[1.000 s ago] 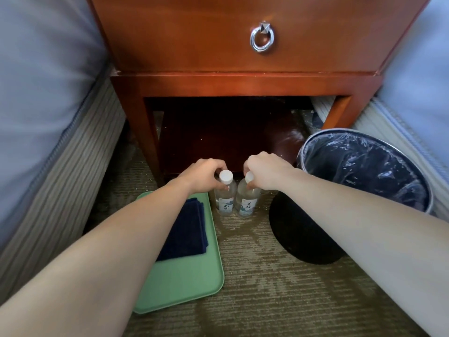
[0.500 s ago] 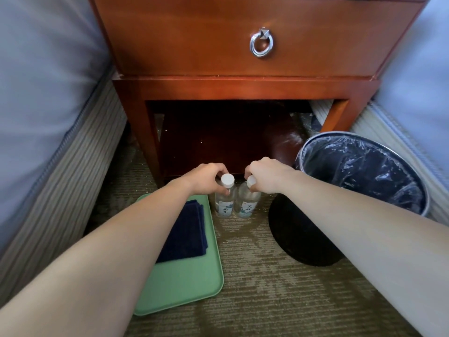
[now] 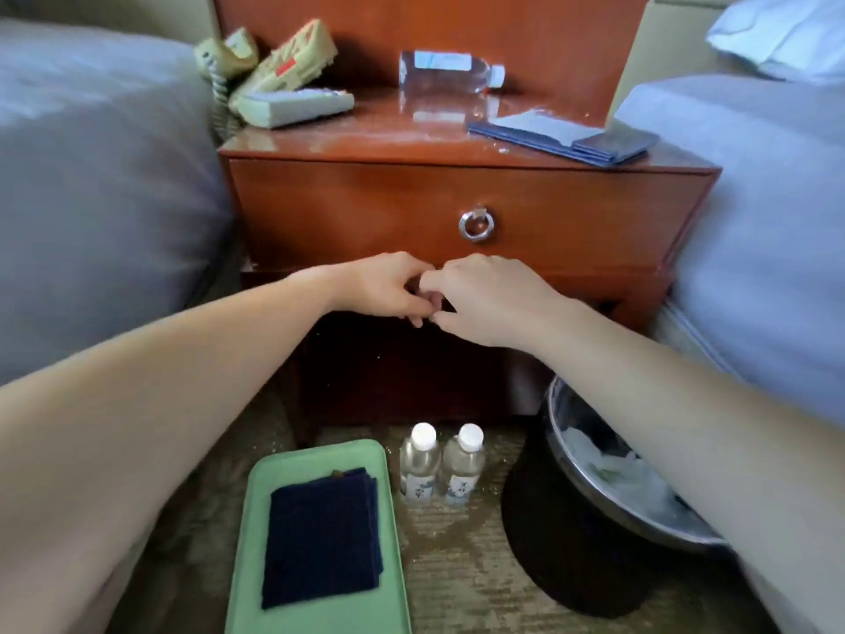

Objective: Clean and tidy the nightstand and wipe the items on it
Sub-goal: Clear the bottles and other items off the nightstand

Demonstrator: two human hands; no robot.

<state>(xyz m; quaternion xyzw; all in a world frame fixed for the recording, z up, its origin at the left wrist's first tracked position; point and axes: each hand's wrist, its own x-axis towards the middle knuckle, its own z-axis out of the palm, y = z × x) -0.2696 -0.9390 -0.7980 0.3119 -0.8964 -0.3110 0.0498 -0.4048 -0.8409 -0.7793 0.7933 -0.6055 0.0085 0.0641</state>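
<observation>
The wooden nightstand [image 3: 356,208] stands between two beds. On its top lie a beige telephone [image 3: 274,70] with its handset off, a clear water bottle [image 3: 448,73] on its side, and blue-grey leaflets [image 3: 562,135]. Two small capped water bottles [image 3: 419,464] [image 3: 462,466] stand upright on the carpet in front. A dark blue cloth [image 3: 322,537] lies folded on a green tray [image 3: 315,455]. My left hand [image 3: 384,288] and my right hand [image 3: 484,299] hover together in front of the drawer's lower edge, fingertips touching, holding nothing.
A metal waste bin [image 3: 590,487] with a clear liner and crumpled waste stands at the right on the floor. Beds with grey covers [image 3: 100,189] [image 3: 768,212] flank the nightstand. The drawer has a ring pull [image 3: 477,225].
Both hands have let go of the two small bottles and risen to drawer height. The view has tilted up, so the nightstand top now shows.
</observation>
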